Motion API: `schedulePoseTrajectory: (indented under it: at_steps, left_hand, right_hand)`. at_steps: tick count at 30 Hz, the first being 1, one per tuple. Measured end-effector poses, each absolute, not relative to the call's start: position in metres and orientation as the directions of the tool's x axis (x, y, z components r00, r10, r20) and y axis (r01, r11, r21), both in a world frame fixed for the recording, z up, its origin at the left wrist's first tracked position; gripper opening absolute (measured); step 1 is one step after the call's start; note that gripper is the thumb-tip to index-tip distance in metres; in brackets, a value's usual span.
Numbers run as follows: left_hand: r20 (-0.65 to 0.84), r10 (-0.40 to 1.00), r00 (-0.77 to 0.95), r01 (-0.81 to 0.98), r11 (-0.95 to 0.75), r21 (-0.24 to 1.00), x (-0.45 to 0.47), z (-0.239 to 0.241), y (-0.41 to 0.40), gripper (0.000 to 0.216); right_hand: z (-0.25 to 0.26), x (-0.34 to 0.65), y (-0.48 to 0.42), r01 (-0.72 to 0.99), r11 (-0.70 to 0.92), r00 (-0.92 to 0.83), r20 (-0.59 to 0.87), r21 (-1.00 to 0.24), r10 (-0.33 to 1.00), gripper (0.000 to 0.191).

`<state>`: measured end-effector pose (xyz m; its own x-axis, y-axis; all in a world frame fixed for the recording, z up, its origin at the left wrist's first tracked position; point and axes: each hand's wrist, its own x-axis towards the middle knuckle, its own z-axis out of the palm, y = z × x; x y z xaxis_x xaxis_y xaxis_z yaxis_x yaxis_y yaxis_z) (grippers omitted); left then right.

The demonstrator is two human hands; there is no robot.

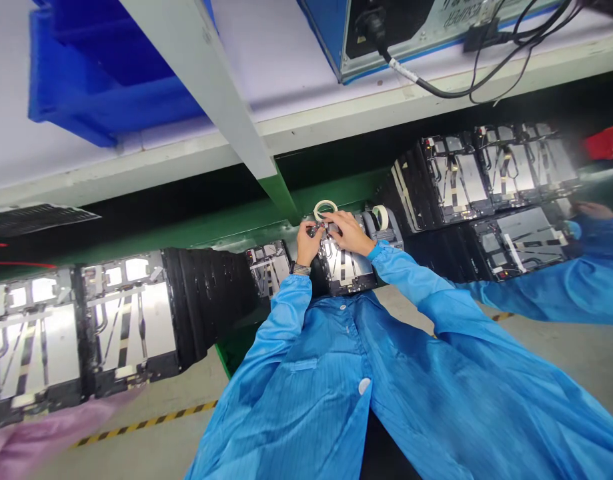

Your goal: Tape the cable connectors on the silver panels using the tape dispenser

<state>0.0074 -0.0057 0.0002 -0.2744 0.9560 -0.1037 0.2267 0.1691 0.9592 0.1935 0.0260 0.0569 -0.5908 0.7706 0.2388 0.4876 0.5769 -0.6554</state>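
Note:
In front of my body lies an electronic panel (pixel 347 268), with a silvery plate, dark strips and black edges. My left hand (pixel 307 244) is at its upper left corner, fingers bent and pinched together; whatever sits between them is too small to make out. Reaching over the panel's top part, my right hand (pixel 351 233) has its fingers stretched toward the left hand and its thumb apart. A roll of cream tape (pixel 326 209) lies just beyond my fingertips. Right of my right hand stands a grey tape dispenser (pixel 390 230) with another cream roll on it.
Stacked similar panels stand left (pixel 131 327) and right (pixel 459 180), with a smaller-looking one (pixel 269 268) beside my left wrist. A co-worker's blue sleeve (pixel 561 290) reaches in at right; a pink sleeve (pixel 61 427) shows lower left. Overhead is a shelf (pixel 336 130) with blue bins (pixel 111 100).

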Motion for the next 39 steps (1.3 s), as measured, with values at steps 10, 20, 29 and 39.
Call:
schedulePoseTrajectory:
  at_steps: [10,20,29,39]
  left_hand:
    - [-0.101,0.958,-0.267,0.200,0.158,0.967,0.007,-0.001,-0.006,0.020]
    - [-0.135,0.961,-0.240,0.196,0.184,0.963,0.005,0.003,-0.003,0.019]
    - [-0.164,0.959,-0.229,0.168,0.205,0.964,0.003,0.005,-0.002,0.020]
    - [-0.167,0.958,-0.233,0.144,0.204,0.968,0.003,0.001,-0.002,0.021]
  right_hand:
    - [0.042,0.199,-0.003,0.556,0.543,-0.518,0.249,-0.629,0.818,0.059]
    - [0.045,0.199,0.010,0.460,0.596,-0.625,0.237,-0.658,0.744,0.053]
    - [0.052,0.184,0.035,0.451,0.605,-0.657,0.214,-0.656,0.722,0.048]
    - [0.067,0.194,0.040,0.390,0.681,-0.771,0.186,-0.620,0.610,0.060]
